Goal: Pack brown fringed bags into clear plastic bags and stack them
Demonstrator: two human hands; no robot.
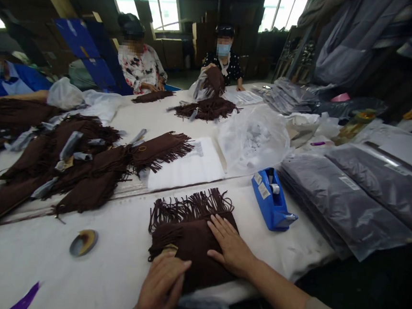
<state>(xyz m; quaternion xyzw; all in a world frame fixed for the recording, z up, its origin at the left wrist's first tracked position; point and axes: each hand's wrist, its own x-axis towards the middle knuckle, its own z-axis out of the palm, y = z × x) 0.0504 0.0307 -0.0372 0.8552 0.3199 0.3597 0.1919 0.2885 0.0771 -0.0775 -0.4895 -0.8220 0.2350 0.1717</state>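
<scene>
We had the folded dark-brown fringed cloth [193, 242] directly before us, near the edge of the white-covered table [54, 276], its long fringe [186, 213] spread toward the far side, perhaps so the strands would not bunch underneath. Our right hand [232, 247] rested palm-down on the cloth's right part, fingers extended and slightly parted, gripping nothing; we judged that its pressure held the cloth flat. Our left hand [162, 280] was half curled at the cloth's left side, next to a small tan tag [171, 249]; we could not tell whether it pinched anything. The blue plastic tape dispenser [269, 201] stood beyond our right hand, probably for easy reach. Right of it lay flat grey bundles in clear plastic [318, 193], while more brown fringed pieces [93, 164] were heaped leftward, seemingly to separate the two sorts.
</scene>
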